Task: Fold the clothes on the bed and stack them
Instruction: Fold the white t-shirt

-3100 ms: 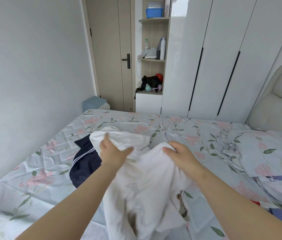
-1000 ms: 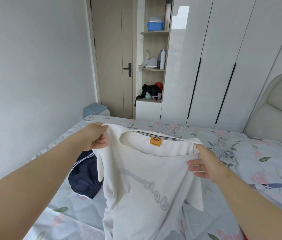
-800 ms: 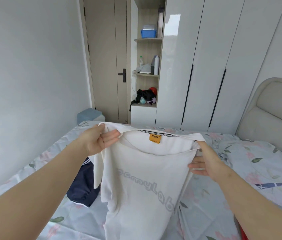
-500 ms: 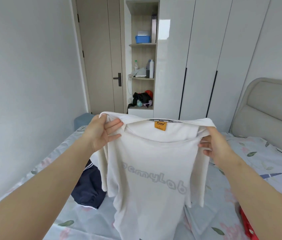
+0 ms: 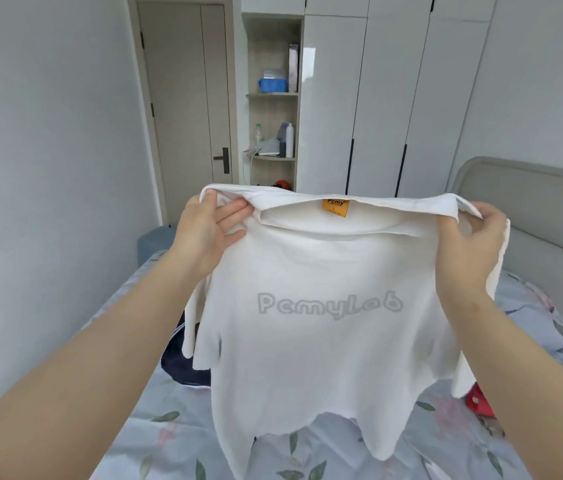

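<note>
While the flower-printed bed [image 5: 176,441] fills the lower part of the view, a glossy white wardrobe [image 5: 387,98] with dark vertical handles covers the far wall. A white T-shirt [image 5: 307,358] is held up in the air above the bed, spread wide between the two hands. Its neckline is at the top and its wavy hem hangs free over the sheet. Grey lettering [image 5: 328,304] runs across the chest area of the cloth.

A beige door [image 5: 186,98] stands at the far left of the wardrobe wall, and a padded pale headboard [image 5: 532,216] rises at the right edge of the bed. A navy garment [image 5: 183,362] with a thin white stripe lies on the sheet to the left, partly hidden behind the shirt.

The left hand [image 5: 209,233] pinches the shirt's left shoulder: the thumb hooks over the top edge and the fingers lie fairly straight against the near side. The right hand [image 5: 470,244] grips the other shoulder, its fingers curled over the bunched fabric at the seam.

Between the door and the wardrobe, an open shelf niche [image 5: 271,168] holds a blue basket [image 5: 273,85] on an upper shelf and a white bottle [image 5: 289,140] below. A small red item [image 5: 479,403] shows on the bed beside the shirt's right edge; what it is cannot be told. An orange label [image 5: 334,207] sits inside the neckline.
</note>
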Tool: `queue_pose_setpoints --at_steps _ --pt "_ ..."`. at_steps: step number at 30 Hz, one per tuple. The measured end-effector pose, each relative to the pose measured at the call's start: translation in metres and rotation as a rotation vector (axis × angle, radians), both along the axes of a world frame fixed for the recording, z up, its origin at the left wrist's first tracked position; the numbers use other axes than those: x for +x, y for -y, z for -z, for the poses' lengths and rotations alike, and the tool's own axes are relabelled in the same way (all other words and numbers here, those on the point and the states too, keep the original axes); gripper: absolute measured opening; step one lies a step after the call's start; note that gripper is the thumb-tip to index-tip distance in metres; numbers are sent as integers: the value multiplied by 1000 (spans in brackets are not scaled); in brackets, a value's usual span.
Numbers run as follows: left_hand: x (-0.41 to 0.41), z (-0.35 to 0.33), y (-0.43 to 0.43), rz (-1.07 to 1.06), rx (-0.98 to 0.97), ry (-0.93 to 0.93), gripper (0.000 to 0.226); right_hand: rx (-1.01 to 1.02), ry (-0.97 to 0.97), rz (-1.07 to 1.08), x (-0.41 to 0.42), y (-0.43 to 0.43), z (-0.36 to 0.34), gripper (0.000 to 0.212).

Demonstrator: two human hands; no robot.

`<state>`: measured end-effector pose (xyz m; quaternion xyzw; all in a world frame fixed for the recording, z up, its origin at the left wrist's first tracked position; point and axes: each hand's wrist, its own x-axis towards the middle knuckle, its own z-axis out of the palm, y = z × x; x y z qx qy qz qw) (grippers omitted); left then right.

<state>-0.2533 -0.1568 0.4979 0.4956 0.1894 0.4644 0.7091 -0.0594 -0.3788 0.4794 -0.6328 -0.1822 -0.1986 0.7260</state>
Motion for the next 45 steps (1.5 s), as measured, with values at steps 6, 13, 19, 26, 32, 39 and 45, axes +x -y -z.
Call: queue_pose_setpoints --at_steps 6,13,19,26,32,39,45 --pt "-7 -21 26 38 -3 179 22 -28 148 117 -27 23 -26 39" --pt "15 7 21 2 -73 61 21 -108 183 185 11 14 -1 48" --pt "72 65 9 3 -160 -112 13 -311 35 187 71 4 63 57" --pt "182 136 -31 -42 -243 -277 18 -589 -66 89 191 -34 132 51" --pt "290 227 -70 -118 -395 -450 22 -748 -193 -49 300 -76 211 51" --pt "359 319 -101 -180 -530 -623 16 -835 -403 -178 385 -125 310 43" --pt "394 365 -136 -246 -431 -875 11 -830 -543 -162 426 -162 358 34"
